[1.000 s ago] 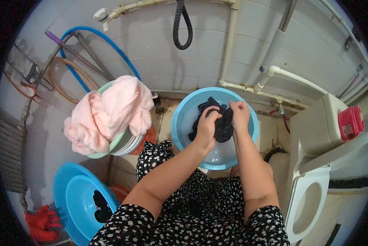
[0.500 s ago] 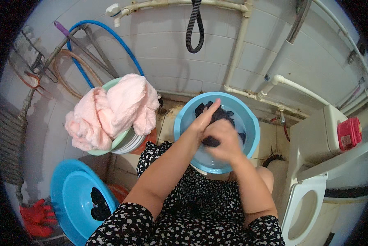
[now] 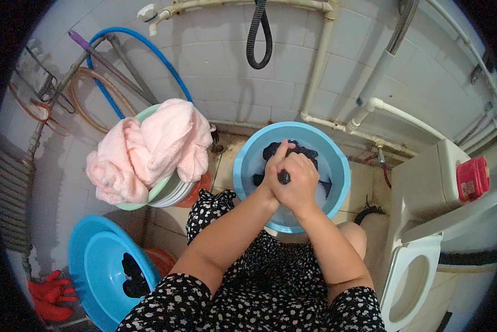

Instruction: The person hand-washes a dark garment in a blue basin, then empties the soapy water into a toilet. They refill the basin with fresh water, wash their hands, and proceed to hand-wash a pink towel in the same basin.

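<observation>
So you've got your left hand (image 3: 271, 172) and right hand (image 3: 297, 180) pressed together now, right one wrapped over the left, with a bit of dark cloth (image 3: 284, 177) squeezed between them and poking out. A second ago they were apart, pinching the cloth from either side, and half a second ago your right was a blur; now it's sharp. More of the dark stuff sits just beyond and under your hands in the light blue basin (image 3: 338, 160). The pink towel (image 3: 173, 133), off to the left of your hands, is heaped same as before.
</observation>
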`<state>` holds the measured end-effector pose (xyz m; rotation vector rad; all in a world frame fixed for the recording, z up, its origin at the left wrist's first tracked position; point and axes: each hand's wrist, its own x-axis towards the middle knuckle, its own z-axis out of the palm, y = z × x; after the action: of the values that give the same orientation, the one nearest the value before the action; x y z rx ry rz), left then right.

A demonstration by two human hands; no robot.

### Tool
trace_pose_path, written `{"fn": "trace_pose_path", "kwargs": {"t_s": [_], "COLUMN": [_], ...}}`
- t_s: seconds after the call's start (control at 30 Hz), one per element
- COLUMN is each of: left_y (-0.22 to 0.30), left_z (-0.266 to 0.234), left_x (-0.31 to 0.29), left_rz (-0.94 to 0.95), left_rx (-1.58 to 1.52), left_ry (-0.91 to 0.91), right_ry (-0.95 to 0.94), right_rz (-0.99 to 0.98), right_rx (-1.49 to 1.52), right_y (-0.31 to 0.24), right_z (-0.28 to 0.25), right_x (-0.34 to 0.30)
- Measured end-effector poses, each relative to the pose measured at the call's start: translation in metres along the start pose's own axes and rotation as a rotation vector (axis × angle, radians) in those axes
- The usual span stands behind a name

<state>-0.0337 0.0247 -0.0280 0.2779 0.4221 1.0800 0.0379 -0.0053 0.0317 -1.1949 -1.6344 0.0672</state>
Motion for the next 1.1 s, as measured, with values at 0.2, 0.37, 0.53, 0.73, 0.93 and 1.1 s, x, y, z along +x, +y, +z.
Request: {"fn": "trace_pose_path", "kwargs": {"t_s": [0.2, 0.37, 0.53, 0.73, 0.93, 1.1], "left_y": [-0.008, 0.028, 0.014, 0.022, -0.021, -0.010], "left_z": [0.025, 0.022, 0.034, -0.001, 0.008, -0.038], "left_x": [0.007, 0.014, 0.003, 0.022, 0.006, 0.013], "left_rz": [0.096, 0.070, -0.131, -0.230, 0.070, 0.266], "left_rx": [0.362, 0.245, 0.240, 0.021, 0.080, 0.236], "left_ry": [0.351, 0.402, 0.401, 0.046, 0.270, 0.017], "right_ry": [0.197, 0.172, 0.084, -0.101, -0.001, -0.096], "right_rz": [0.877, 1.399, 0.596, -0.184, 0.591, -0.012], "right_rx": [0.491, 1.158, 0.684, 0.119, 0.044, 0.099], "right_y": [0.124, 0.048, 0.046, -0.023, 0.046, -0.013], "right_z": [0.013, -0.011, -0.019, -0.009, -0.004, 0.003], "right_x": [-0.023, -0.003, 0.001, -0.012, 0.014, -0.012]}}
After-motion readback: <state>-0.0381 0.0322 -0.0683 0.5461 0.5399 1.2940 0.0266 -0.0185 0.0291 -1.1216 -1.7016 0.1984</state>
